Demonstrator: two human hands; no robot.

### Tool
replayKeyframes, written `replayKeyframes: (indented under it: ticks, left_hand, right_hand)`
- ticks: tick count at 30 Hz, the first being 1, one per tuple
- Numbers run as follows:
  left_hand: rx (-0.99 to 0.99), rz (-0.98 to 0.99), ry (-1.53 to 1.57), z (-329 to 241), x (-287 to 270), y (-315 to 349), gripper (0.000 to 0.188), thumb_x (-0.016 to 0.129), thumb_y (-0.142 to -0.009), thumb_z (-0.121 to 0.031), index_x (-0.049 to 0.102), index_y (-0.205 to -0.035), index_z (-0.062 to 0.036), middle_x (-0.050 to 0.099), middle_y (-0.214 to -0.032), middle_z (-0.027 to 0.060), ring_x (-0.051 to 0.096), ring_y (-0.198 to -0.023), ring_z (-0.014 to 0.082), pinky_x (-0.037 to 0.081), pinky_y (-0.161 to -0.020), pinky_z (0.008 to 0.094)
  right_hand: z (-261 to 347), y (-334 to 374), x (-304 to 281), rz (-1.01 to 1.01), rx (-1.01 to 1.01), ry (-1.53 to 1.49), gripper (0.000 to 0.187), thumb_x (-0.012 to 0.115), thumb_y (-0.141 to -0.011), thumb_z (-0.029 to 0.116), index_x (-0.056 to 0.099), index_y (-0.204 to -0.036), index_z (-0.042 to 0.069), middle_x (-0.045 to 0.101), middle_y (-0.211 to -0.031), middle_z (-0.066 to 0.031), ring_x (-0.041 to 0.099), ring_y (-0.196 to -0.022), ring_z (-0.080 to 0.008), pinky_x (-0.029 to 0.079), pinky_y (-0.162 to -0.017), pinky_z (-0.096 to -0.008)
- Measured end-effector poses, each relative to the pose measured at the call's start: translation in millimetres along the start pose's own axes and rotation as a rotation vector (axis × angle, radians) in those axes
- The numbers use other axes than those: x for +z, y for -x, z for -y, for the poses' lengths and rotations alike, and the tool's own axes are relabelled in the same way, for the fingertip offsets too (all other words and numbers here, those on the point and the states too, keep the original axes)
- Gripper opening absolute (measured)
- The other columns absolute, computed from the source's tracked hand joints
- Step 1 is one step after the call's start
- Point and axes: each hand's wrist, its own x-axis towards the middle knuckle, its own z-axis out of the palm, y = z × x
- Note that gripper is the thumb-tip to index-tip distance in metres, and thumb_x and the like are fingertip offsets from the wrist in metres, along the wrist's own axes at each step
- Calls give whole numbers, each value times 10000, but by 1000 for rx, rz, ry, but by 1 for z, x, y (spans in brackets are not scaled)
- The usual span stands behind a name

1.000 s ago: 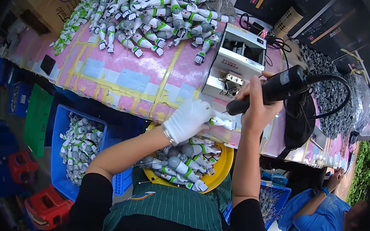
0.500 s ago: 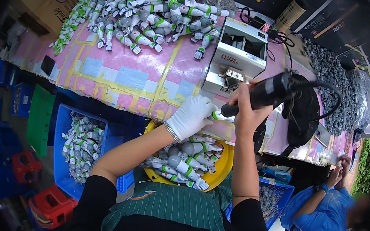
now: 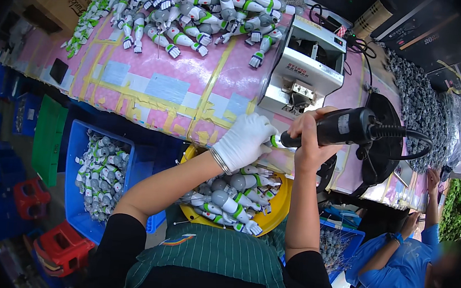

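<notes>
My left hand (image 3: 242,143), in a white glove, is closed round a toy arm, of which only a small white and green end (image 3: 275,141) shows past the fingers. In my bare right hand (image 3: 311,147) is a black corded electric screwdriver (image 3: 344,127), held nearly level. Its tip meets or nearly meets the toy arm's end; contact cannot be made out. Just beyond stands a white screw feeder (image 3: 312,61). Below my left hand, a yellow basin (image 3: 282,206) holds several white, grey and green toy arms (image 3: 230,203).
More toy arms (image 3: 199,14) are heaped at the table's back. A blue crate (image 3: 72,178) of parts stands left, near red stools (image 3: 64,247). Dark parts (image 3: 415,101) lie far right, a black bag (image 3: 379,143) nearer. A co-worker in blue (image 3: 391,268) sits at right.
The screwdriver has tipped flatter, and its cord now curves lower. Both my hands still meet at the toy arm. The co-worker has stretched one arm toward the dark parts.
</notes>
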Motion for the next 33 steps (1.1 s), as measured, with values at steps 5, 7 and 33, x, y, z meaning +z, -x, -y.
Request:
replayKeyframes:
  ticks: [5, 7, 33]
  left_hand:
    - [-26, 11, -19, 0, -2, 1, 341, 779, -642, -140, 614, -935, -78, 566, -855, 89, 556, -856, 322, 433, -755, 440]
    - [-28, 18, -12, -1, -1, -1, 342, 780, -641, -139, 616, -934, -78, 567, -855, 90, 557, -856, 322, 433, -758, 440]
    - [223, 520, 81, -52, -58, 83, 306, 689, -754, -292, 652, -993, -106, 582, -947, 125, 613, -911, 307, 504, -733, 439]
  right_hand:
    - [2, 1, 3, -40, 16, -21, 192, 568, -870, -18, 455, -1025, -17, 498, -594, -75, 492, -474, -156, 452, -494, -312]
    - [2, 1, 1, -13, -3, 2, 184, 559, -873, -34, 455, -1023, -18, 493, -589, -73, 487, -469, -156, 451, -496, -309]
    - [43, -27, 13, -105, 44, 43, 201, 592, -910, 15, 504, -1083, -37, 501, -610, -52, 496, -478, -134, 438, -475, -275]
